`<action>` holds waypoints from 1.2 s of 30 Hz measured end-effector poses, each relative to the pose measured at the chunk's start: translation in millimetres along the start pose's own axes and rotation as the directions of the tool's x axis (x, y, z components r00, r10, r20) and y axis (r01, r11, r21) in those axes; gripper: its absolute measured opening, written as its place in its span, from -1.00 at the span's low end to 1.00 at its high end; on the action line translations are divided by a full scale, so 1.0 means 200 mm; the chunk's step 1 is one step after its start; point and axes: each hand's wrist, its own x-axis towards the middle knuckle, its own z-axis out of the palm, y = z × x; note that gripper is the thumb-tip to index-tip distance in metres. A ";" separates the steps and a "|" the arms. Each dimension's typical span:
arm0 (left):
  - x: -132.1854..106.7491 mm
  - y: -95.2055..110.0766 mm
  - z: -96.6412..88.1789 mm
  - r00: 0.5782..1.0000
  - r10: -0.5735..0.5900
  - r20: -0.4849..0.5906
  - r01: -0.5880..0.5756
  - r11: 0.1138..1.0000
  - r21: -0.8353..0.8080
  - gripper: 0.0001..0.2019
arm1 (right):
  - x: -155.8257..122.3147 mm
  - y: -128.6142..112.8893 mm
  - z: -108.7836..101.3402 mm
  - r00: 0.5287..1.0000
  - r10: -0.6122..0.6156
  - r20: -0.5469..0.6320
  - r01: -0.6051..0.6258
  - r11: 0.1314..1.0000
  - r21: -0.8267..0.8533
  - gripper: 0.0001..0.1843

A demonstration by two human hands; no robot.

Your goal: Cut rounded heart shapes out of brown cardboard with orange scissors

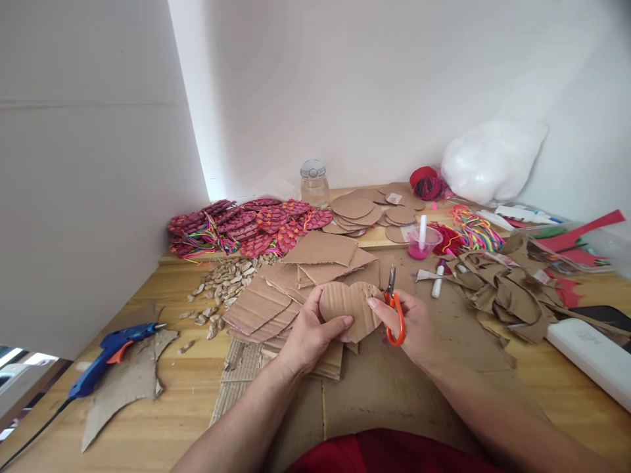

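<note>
I am seeing one camera that is sitting up on the worker's head. It is looking forward and down across the wooden table (177, 394). A bit of red clothing (365, 453) is showing at the bottom, close under the camera. Two bare arms (256, 407) are slanting above it, and the left hand (315, 328) and right hand (409, 322) are resting near the middle, fairly close. The glass jar (314, 187) is standing farther back, and the white wall (369, 98) is rising behind it. The view is spreading wide, taking in the white panel (98, 164) on the left.
</note>
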 end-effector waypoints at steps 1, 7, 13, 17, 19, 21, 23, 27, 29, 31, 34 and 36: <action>0.00 0.00 0.00 1.000 -0.003 -0.003 0.003 1.000 0.005 -0.49 | 0.00 0.00 0.00 1.000 0.004 0.010 -0.004 1.000 -0.005 -0.53; 0.00 -0.02 -0.01 0.999 0.025 -0.027 -0.024 0.999 0.045 -0.45 | 0.02 0.03 0.00 0.998 -0.054 -0.019 0.055 0.995 0.086 -0.69; 0.00 -0.03 -0.02 0.996 0.053 0.069 -0.056 0.997 0.047 -0.33 | 0.05 0.06 -0.03 0.990 -0.120 -0.070 0.132 0.973 0.190 -0.69; -0.01 -0.03 -0.02 0.992 0.043 0.121 -0.050 0.997 0.052 -0.31 | 0.05 0.04 -0.05 0.979 -0.202 0.032 0.194 0.969 0.155 -0.67; -0.01 -0.04 -0.02 0.990 0.048 0.133 -0.057 0.997 0.060 -0.30 | 0.04 0.03 -0.06 0.972 -0.218 0.082 0.207 0.970 0.128 -0.69; -0.01 -0.04 -0.02 0.989 0.051 0.137 -0.061 0.996 0.071 -0.30 | 0.03 0.03 -0.05 0.969 -0.233 0.085 0.224 0.970 0.098 -0.72; 0.00 -0.04 -0.02 0.989 0.059 0.133 -0.070 0.995 0.075 -0.30 | 0.04 0.03 -0.04 0.964 -0.260 0.050 0.256 0.964 0.070 -0.75; 0.00 -0.03 -0.02 0.990 0.067 0.123 -0.076 0.994 0.073 -0.30 | 0.05 0.03 -0.03 0.952 -0.305 -0.004 0.305 0.952 0.033 -0.81; 0.00 -0.03 -0.02 0.991 0.068 0.119 -0.077 0.994 0.072 -0.30 | 0.06 0.03 -0.04 0.951 -0.309 -0.012 0.309 0.950 0.038 -0.82; 0.01 -0.04 -0.03 0.990 0.085 0.109 -0.093 0.993 0.069 -0.31 | 0.06 0.03 -0.04 0.957 -0.290 -0.016 0.290 0.955 0.059 -0.81; 0.02 -0.04 -0.04 0.989 0.125 0.079 -0.131 0.989 0.074 -0.32 | 0.06 0.04 -0.04 0.975 -0.222 -0.002 0.221 0.970 0.101 -0.75; 0.02 -0.04 -0.04 0.987 0.144 0.069 -0.150 0.985 0.086 -0.32 | 0.06 0.04 -0.04 0.981 -0.192 0.006 0.190 0.974 0.128 -0.71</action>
